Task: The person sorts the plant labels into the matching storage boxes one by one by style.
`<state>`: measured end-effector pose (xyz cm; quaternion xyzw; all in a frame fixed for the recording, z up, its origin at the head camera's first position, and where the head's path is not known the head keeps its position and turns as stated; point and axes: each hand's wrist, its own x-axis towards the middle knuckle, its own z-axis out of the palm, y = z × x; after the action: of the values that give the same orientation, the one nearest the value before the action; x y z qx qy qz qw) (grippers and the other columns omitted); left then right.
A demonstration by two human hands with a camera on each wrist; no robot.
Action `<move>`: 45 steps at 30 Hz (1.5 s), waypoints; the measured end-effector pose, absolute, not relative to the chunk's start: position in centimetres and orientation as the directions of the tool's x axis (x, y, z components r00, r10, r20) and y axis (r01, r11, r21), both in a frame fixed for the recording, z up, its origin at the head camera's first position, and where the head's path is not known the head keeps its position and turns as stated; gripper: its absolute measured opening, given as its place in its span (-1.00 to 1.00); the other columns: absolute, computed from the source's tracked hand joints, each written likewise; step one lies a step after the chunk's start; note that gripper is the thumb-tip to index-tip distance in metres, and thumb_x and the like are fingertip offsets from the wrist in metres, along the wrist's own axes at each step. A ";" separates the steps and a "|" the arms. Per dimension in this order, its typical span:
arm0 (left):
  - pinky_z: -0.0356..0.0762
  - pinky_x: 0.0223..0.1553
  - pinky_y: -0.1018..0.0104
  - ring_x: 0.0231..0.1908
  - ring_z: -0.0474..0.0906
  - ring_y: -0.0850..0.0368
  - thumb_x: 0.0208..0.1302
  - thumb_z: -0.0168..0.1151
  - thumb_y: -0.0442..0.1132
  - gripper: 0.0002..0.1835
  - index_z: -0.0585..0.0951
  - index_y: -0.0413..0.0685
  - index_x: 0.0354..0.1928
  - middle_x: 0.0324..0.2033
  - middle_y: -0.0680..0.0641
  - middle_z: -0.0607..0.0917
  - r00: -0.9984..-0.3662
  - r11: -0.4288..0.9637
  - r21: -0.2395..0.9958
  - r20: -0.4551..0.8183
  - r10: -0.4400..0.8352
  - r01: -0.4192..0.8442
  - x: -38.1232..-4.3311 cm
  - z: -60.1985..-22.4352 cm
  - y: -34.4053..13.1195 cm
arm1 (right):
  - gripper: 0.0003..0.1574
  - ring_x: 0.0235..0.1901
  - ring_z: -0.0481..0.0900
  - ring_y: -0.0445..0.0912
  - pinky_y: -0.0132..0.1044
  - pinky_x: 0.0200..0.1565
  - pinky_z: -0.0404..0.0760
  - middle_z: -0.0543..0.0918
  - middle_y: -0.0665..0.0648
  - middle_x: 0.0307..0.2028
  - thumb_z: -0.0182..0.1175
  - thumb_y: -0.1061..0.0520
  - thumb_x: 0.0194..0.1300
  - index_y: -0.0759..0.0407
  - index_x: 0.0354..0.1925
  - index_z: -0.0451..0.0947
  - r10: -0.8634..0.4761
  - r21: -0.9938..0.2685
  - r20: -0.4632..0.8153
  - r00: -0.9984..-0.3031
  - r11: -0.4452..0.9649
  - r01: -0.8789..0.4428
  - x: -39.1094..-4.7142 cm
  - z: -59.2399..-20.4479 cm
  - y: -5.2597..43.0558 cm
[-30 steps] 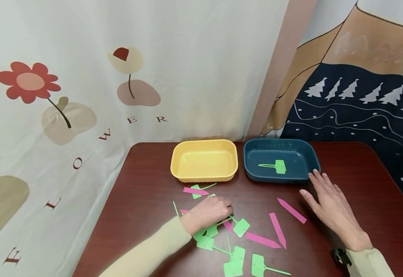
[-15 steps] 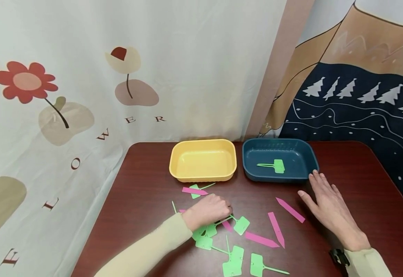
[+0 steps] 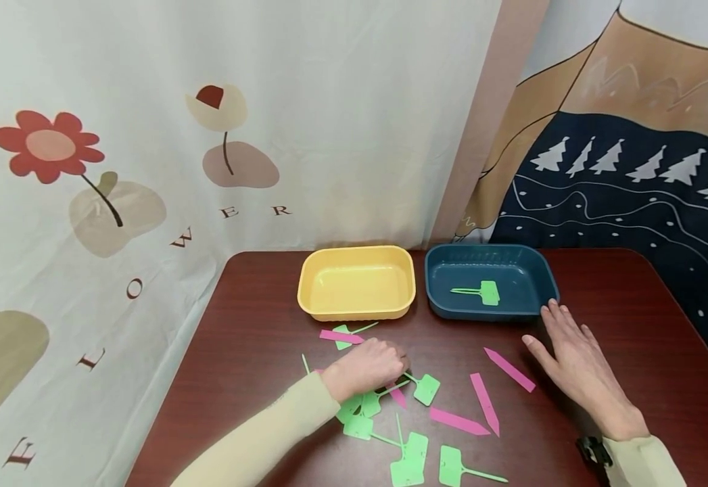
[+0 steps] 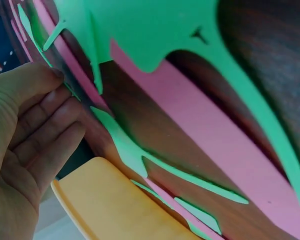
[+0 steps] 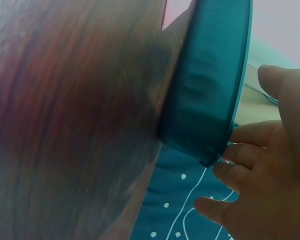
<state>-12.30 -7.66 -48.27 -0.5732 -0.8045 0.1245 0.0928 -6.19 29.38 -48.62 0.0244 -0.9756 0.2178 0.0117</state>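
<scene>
My left hand (image 3: 368, 368) is low over a loose pile of plant labels, pinching the stem of a green T-shaped plant label (image 3: 427, 389) between thumb and fingertips. In the left wrist view the thin stem runs past the thumb tip of that hand (image 4: 35, 115). Pink pointed plant labels (image 4: 190, 117) and other green ones (image 3: 358, 427) lie around and partly beneath the hand. My right hand (image 3: 585, 372) has its fingers extended, the fingertips touching the near right corner of the blue bin (image 5: 205, 85). Inside that bin lie green labels (image 3: 489, 293), overlapping.
A yellow bin (image 3: 356, 316) stands left of the blue one near the table's back edge. Loose pink labels (image 3: 509, 370) lie between the hands, and green labels (image 3: 451, 465) near the front. Printed curtains (image 3: 354, 122) hang behind the brown table (image 3: 238, 325).
The pinched green label has shifted slightly up and away from the pile with my left hand. My right hand stays at the blue bin. The view has shifted a little.
</scene>
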 end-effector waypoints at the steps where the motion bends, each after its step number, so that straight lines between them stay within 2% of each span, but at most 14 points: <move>1: 0.51 -0.50 0.46 -0.42 0.59 0.29 0.28 0.37 -0.31 -0.87 0.73 0.16 -0.31 -0.42 0.17 0.65 -0.325 0.317 -0.298 0.021 0.945 0.900 -12.4 -48.2 -7.7 | 0.06 0.54 -0.13 0.44 0.43 0.44 -0.23 -0.02 0.55 0.54 0.07 -0.23 0.56 0.51 0.55 -0.03 -0.044 -0.425 0.032 -0.999 0.904 -0.053 -6.2 -48.6 29.4; 6: 0.55 -0.41 0.48 -0.40 0.58 0.28 0.29 0.39 -0.29 -0.92 0.73 0.09 -0.32 -0.44 0.13 0.60 -0.335 0.346 -0.263 0.086 0.938 0.901 -12.6 -47.2 -7.8 | 0.05 0.54 -0.14 0.44 0.40 0.46 -0.28 -0.03 0.56 0.54 0.06 -0.22 0.57 0.53 0.55 -0.03 -0.051 -0.431 0.030 -0.998 0.900 -0.059 -6.2 -48.6 29.4; 12: 0.54 -0.43 0.47 -0.39 0.57 0.27 0.35 0.32 -0.27 -0.85 0.70 0.09 -0.41 -0.48 0.11 0.57 -0.376 0.406 -0.251 0.161 0.912 0.879 -12.9 -46.0 -7.5 | 0.05 0.54 -0.14 0.45 0.39 0.46 -0.29 -0.04 0.56 0.54 0.06 -0.22 0.57 0.53 0.54 -0.03 -0.055 -0.434 0.026 -0.998 0.899 -0.061 -6.2 -48.6 29.4; 17: 0.53 -0.45 0.46 -0.44 0.55 0.28 0.38 0.27 -0.25 -0.79 0.67 0.07 -0.47 -0.50 0.11 0.56 -0.412 0.461 -0.183 0.251 0.876 0.868 -13.2 -44.9 -6.8 | 0.06 0.54 -0.17 0.45 0.40 0.46 -0.26 -0.07 0.56 0.54 0.04 -0.23 0.57 0.53 0.55 -0.05 -0.054 -0.446 0.004 -0.999 0.894 -0.050 -6.3 -48.6 29.4; 21: 0.54 -0.42 0.49 -0.43 0.54 0.30 0.39 0.28 -0.22 -0.82 0.69 0.06 -0.42 -0.46 0.11 0.59 -0.427 0.482 -0.162 0.285 0.858 0.861 -13.5 -43.9 -5.7 | 0.07 0.54 -0.17 0.45 0.41 0.45 -0.21 -0.09 0.55 0.55 0.04 -0.24 0.57 0.51 0.56 -0.07 -0.052 -0.454 -0.010 -0.999 0.890 -0.042 -6.3 -48.7 29.5; 32: 0.56 -0.38 0.51 -0.39 0.56 0.27 0.42 0.32 -0.16 -0.87 0.79 0.06 -0.29 -0.39 0.11 0.69 -0.491 0.541 -0.100 0.309 0.815 0.835 -14.3 -41.3 -1.8 | 0.08 0.54 -0.16 0.45 0.44 0.42 -0.11 -0.11 0.53 0.56 0.05 -0.25 0.57 0.51 0.56 -0.07 -0.057 -0.462 -0.007 -0.998 0.886 -0.047 -6.5 -48.6 29.6; 41: 0.58 -0.38 0.50 -0.39 0.60 0.26 0.48 0.24 -0.18 -0.82 0.80 0.03 -0.25 -0.40 0.07 0.68 -0.560 0.586 -0.074 0.218 0.799 0.807 -17.0 -41.4 1.7 | 0.06 0.54 -0.15 0.44 0.44 0.42 -0.09 -0.08 0.53 0.56 0.03 -0.25 0.58 0.52 0.55 -0.05 -0.071 -0.472 -0.003 -0.997 0.880 -0.061 -6.3 -48.4 29.8; 45: 0.55 -0.43 0.48 -0.43 0.54 0.24 0.47 0.25 -0.18 -0.84 0.79 0.03 -0.23 -0.42 0.07 0.66 -0.603 0.617 -0.036 0.175 0.779 0.786 -18.4 -41.4 3.0 | 0.06 0.54 -0.15 0.44 0.43 0.42 -0.10 -0.10 0.52 0.57 0.03 -0.24 0.58 0.51 0.56 -0.05 -0.078 -0.483 0.003 -0.997 0.873 -0.070 -6.2 -48.4 29.9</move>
<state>-18.36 2.97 -41.36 -0.4372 -0.8948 -0.0223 0.0870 -6.17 29.88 -48.37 0.0381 -0.9677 0.2490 -0.0082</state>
